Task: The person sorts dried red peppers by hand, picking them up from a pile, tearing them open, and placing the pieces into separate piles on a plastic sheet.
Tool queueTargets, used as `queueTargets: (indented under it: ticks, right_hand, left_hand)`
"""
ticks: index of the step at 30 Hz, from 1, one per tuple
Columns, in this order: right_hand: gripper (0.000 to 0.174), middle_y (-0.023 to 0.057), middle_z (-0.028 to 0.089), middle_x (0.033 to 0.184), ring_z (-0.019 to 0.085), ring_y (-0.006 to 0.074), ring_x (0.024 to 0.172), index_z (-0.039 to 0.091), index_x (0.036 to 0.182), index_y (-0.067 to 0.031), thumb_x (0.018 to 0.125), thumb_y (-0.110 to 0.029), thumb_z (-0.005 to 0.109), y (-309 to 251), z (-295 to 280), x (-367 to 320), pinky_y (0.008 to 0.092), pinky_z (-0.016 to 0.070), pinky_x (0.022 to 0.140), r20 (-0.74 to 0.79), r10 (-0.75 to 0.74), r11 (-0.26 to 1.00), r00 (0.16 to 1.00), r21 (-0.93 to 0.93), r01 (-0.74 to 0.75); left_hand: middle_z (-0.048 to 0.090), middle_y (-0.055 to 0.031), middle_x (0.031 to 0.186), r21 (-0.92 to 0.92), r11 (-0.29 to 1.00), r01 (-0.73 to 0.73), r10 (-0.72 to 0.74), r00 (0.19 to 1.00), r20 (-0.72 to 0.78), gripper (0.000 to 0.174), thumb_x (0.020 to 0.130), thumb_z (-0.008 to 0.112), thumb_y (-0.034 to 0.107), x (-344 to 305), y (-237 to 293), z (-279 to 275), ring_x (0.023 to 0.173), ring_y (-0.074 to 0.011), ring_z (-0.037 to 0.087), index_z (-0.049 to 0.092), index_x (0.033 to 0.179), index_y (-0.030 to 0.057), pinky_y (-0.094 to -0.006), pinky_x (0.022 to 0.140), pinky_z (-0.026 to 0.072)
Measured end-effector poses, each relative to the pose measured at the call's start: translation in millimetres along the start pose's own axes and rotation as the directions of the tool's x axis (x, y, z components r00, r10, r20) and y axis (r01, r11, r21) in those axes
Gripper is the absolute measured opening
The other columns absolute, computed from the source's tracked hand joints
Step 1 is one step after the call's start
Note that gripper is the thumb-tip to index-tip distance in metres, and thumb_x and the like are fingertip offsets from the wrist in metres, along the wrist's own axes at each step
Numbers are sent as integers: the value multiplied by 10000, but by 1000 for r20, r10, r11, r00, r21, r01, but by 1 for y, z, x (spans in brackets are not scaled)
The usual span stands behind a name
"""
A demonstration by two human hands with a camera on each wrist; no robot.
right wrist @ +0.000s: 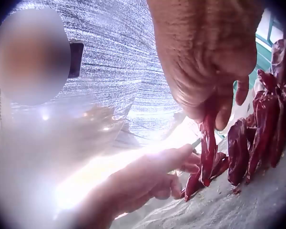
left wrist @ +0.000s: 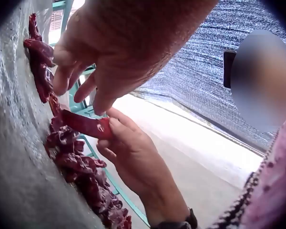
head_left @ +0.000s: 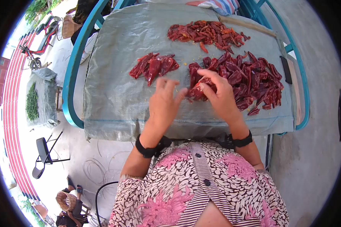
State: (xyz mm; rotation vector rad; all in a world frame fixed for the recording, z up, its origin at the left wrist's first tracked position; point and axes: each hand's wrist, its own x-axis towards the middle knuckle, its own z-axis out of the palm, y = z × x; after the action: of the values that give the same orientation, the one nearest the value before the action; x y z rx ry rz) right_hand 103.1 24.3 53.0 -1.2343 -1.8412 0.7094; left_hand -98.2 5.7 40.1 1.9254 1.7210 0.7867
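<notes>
Right hand's (head_left: 221, 96) grip pinches 1 dried red pepper (left wrist: 83, 124) by one end, likely leaving its length accessible, at the left edge of the right heap (head_left: 253, 81). Left hand's (head_left: 163, 104) grip apart, nothing held, near the pepper. Left heap (head_left: 154, 69) and far heap (head_left: 206, 33) sit separate, presumably against mixing. Pale sheet (head_left: 117, 94) covers the counter; teal rails (head_left: 67, 98) around. Beyond: red motorbike (head_left: 45, 41) far left, black folding chair (head_left: 43, 150) near left.
</notes>
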Motion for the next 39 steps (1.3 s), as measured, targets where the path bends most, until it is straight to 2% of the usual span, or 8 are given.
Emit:
queueTargets:
  ticks: [2,8,15,23,28,31,35,39]
  right_hand:
    - [379,127,718,1125,669,299,1000,641,1295,-61,934,-160,695,-1,-5,7,408,470,934,-26,-56,989,998,-137,52]
    - [403,114,694,1205,636,310,1088,633,1306,-70,922,-174,700,7,-3,10,448,430,1008,-119,-166,947,979,-296,125]
    - [408,99,685,1191,618,308,1096,649,1290,-113,886,-128,707,26,-17,-5,446,430,1013,-20,-205,922,979,-340,186]
    - [483,127,627,1289,640,264,1085,585,1374,-79,909,-105,714,3,-18,5,397,498,959,-54,88,927,995,370,-62]
    - [445,126,618,1299,666,254,1058,609,1333,-63,901,-86,714,24,-29,11,363,538,907,88,-101,970,991,228,78]
    - [407,125,639,1258,668,256,1067,622,1298,-57,901,-80,709,29,-36,17,362,534,917,89,-101,978,991,190,83]
    - [385,140,661,1205,666,287,1081,630,1267,-49,892,-75,710,30,-32,37,375,519,945,-71,22,935,997,355,5]
    - [336,144,663,1219,624,346,1123,660,1195,-65,863,-76,710,52,-27,48,441,483,977,-136,-231,972,963,-81,222]
  left_hand:
    - [564,-141,1386,56,996,-66,73,991,-115,283,901,732,178,17,-21,8,992,-339,713,653,1158,91,-429,799,570]
    - [374,-137,1618,353,936,-12,-53,983,174,435,911,651,108,45,-28,16,1039,-374,697,593,1342,92,-464,808,577]
    - [391,-140,1601,222,974,-47,59,997,-50,508,894,578,2,34,-29,25,1183,-381,637,517,1397,-36,-470,835,572]
    - [413,-138,1572,-41,951,-306,306,952,-3,587,887,604,-46,-6,40,14,1337,-361,544,490,1460,3,-432,1016,525]
    - [456,-143,1540,-50,946,-321,323,945,54,560,869,663,-20,-24,49,15,1191,-313,648,553,1415,35,-388,935,564]
    - [491,-139,1506,-115,993,-28,45,989,144,497,878,681,-1,-41,39,8,935,-268,707,599,1357,103,-380,825,571]
    - [504,-150,1457,69,987,145,-140,988,-70,390,909,670,80,-43,23,-2,919,-374,705,604,1287,146,-471,780,569]
    - [524,-159,1425,159,962,221,-189,962,-195,351,931,655,107,-23,11,-11,948,-373,699,605,1276,144,-491,782,564]
